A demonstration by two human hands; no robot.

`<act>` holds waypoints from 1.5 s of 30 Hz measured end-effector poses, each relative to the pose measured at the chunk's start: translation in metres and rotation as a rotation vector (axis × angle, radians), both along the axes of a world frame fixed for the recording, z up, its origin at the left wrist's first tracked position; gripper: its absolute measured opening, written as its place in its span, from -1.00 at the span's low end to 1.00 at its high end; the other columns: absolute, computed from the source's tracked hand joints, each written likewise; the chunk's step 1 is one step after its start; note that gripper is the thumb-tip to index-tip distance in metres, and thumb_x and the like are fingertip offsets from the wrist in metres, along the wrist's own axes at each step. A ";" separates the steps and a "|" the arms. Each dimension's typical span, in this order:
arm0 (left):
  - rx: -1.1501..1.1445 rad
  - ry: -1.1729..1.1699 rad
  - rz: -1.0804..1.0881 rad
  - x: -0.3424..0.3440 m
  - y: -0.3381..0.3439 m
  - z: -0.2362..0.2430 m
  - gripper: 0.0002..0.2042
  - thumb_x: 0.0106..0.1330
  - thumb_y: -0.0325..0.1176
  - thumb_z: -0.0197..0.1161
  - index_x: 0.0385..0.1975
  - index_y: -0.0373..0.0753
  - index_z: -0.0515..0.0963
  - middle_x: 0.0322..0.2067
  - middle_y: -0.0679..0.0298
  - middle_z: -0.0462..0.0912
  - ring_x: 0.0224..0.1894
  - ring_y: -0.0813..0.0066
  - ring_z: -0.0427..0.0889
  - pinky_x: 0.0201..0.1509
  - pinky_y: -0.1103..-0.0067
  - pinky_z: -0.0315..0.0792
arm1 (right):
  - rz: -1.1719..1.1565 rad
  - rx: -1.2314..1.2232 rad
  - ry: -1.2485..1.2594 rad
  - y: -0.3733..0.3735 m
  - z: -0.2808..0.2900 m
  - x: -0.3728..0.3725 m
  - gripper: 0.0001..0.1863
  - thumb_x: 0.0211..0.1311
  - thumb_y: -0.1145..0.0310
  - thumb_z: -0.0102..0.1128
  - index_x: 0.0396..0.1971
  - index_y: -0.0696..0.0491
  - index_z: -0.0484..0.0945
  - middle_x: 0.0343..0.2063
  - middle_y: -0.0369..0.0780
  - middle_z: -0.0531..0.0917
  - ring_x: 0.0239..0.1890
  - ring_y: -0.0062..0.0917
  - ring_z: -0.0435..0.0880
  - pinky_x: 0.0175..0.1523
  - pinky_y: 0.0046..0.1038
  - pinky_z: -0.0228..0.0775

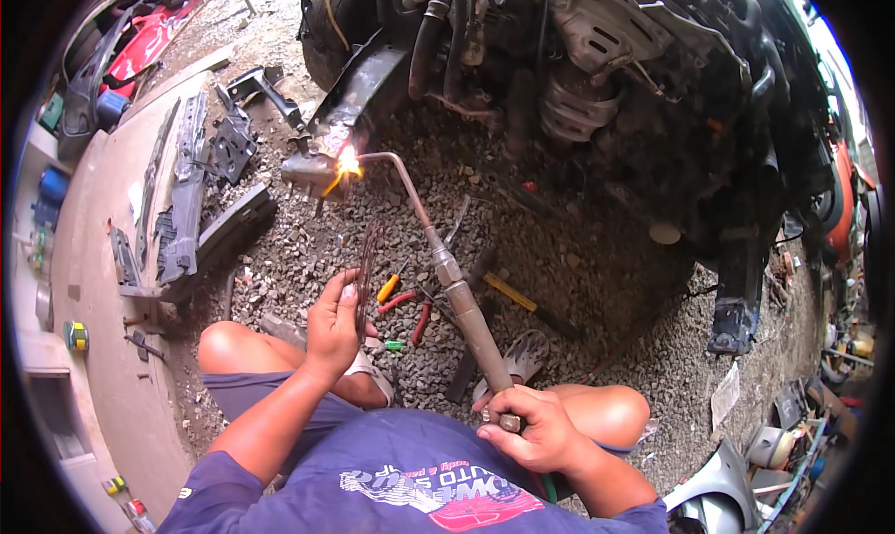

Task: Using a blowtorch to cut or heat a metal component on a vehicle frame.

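My right hand [536, 427] is wrapped round the handle of a gas torch [477, 329]. From the handle, the torch's thin bent tube runs up and left, ending in a bright yellow flame [347, 161]. That flame plays on the metal end piece [303, 168] of a car's frame rail [371, 79], where the metal glows. Closed fingers of my left hand [334, 324] hold a few thin rusty welding rods [364, 282] upright, below the flame and apart from it. Glare hides the heated spot's detail.
Stripped car underparts [597, 49] overhang the gravel ahead. Between my legs lie a hammer [513, 293], an orange-handled screwdriver [389, 287] and red-handled pliers [422, 321]. Removed metal panels [186, 189] lie at left; a grey fender [718, 487] and other scrap are at lower right.
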State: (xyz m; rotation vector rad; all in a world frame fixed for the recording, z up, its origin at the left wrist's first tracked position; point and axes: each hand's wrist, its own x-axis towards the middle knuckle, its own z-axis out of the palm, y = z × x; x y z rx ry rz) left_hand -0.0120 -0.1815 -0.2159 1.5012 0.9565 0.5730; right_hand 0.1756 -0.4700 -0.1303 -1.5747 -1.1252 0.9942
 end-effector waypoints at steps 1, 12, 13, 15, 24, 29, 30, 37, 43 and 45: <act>-0.056 -0.032 -0.029 -0.001 0.000 0.002 -0.64 0.79 -0.32 0.02 0.39 -0.35 0.54 -0.26 0.30 0.73 -0.53 0.61 0.71 -0.46 0.60 0.58 | 0.000 0.007 0.002 0.000 -0.001 0.000 -0.73 0.32 0.38 0.62 -0.09 0.12 0.72 -0.22 -0.17 0.82 -0.21 -0.37 0.83 -0.04 -0.36 0.67; -0.318 -0.192 -0.031 0.008 -0.003 0.010 -0.58 0.83 -0.15 -0.04 0.38 -0.35 0.49 -0.14 0.19 0.74 -0.46 0.55 0.76 -0.41 0.62 0.61 | -0.074 0.046 0.039 0.005 0.002 -0.001 -0.75 0.31 0.44 0.62 -0.18 0.11 0.65 -0.25 -0.16 0.80 -0.13 -0.32 0.86 0.01 -0.33 0.68; -0.328 -0.194 -0.027 0.008 -0.003 0.007 -0.58 0.83 -0.12 -0.03 0.34 -0.35 0.50 -0.12 0.16 0.74 -0.45 0.52 0.77 -0.42 0.62 0.61 | -0.069 0.045 0.037 0.005 0.002 -0.001 -0.75 0.30 0.45 0.62 -0.18 0.11 0.64 -0.25 -0.16 0.80 -0.11 -0.32 0.87 0.01 -0.33 0.68; -0.348 -0.212 -0.004 0.011 -0.004 0.006 -0.58 0.83 -0.11 -0.02 0.33 -0.35 0.51 -0.12 0.16 0.74 -0.45 0.52 0.77 -0.43 0.61 0.60 | -0.065 0.042 0.042 0.007 0.001 0.000 -0.74 0.31 0.45 0.62 -0.18 0.11 0.64 -0.25 -0.16 0.79 -0.13 -0.32 0.86 0.00 -0.33 0.68; -0.398 -0.284 0.072 0.023 -0.013 0.015 -0.64 0.81 -0.11 0.04 0.22 -0.28 0.55 -0.15 0.13 0.78 -0.49 0.46 0.74 -0.44 0.59 0.59 | -0.010 0.031 0.056 0.005 -0.003 0.004 -0.71 0.30 0.43 0.63 -0.08 0.13 0.70 -0.27 -0.20 0.79 -0.28 -0.44 0.77 -0.12 -0.39 0.63; -0.397 -0.305 0.073 0.019 -0.015 0.010 -0.65 0.81 -0.11 0.03 0.24 -0.25 0.54 -0.14 0.14 0.78 -0.49 0.46 0.74 -0.43 0.58 0.60 | -0.007 0.039 0.050 0.005 -0.001 0.003 -0.69 0.30 0.41 0.64 -0.05 0.14 0.73 -0.29 -0.22 0.78 -0.32 -0.49 0.76 -0.17 -0.41 0.62; -0.404 -0.308 0.076 0.019 -0.015 0.010 -0.65 0.81 -0.11 0.03 0.25 -0.24 0.53 -0.14 0.14 0.78 -0.49 0.46 0.74 -0.43 0.58 0.61 | -0.002 0.032 0.041 0.005 0.000 0.004 -0.69 0.30 0.41 0.64 -0.04 0.13 0.73 -0.29 -0.22 0.78 -0.32 -0.49 0.76 -0.18 -0.42 0.62; -0.432 -0.307 0.092 0.023 -0.015 0.012 -0.65 0.81 -0.09 0.04 0.24 -0.24 0.54 -0.15 0.16 0.77 -0.49 0.46 0.74 -0.45 0.58 0.59 | -0.007 0.015 0.050 0.005 0.001 0.004 -0.71 0.30 0.40 0.64 -0.09 0.13 0.71 -0.26 -0.21 0.80 -0.32 -0.47 0.76 -0.17 -0.41 0.62; -0.411 -0.321 0.088 0.024 -0.012 0.010 -0.64 0.81 -0.09 0.05 0.24 -0.25 0.53 -0.15 0.14 0.78 -0.49 0.45 0.75 -0.47 0.59 0.58 | 0.003 0.028 0.048 0.003 0.001 0.005 -0.72 0.29 0.41 0.64 -0.13 0.12 0.69 -0.20 -0.18 0.82 -0.31 -0.46 0.77 -0.16 -0.40 0.62; -0.424 -0.341 0.093 0.025 -0.011 0.010 -0.64 0.80 -0.09 0.05 0.24 -0.26 0.53 -0.15 0.13 0.78 -0.50 0.45 0.75 -0.48 0.59 0.57 | 0.003 0.030 0.048 0.004 0.001 0.005 -0.72 0.29 0.41 0.64 -0.13 0.12 0.69 -0.20 -0.18 0.82 -0.31 -0.46 0.77 -0.16 -0.40 0.62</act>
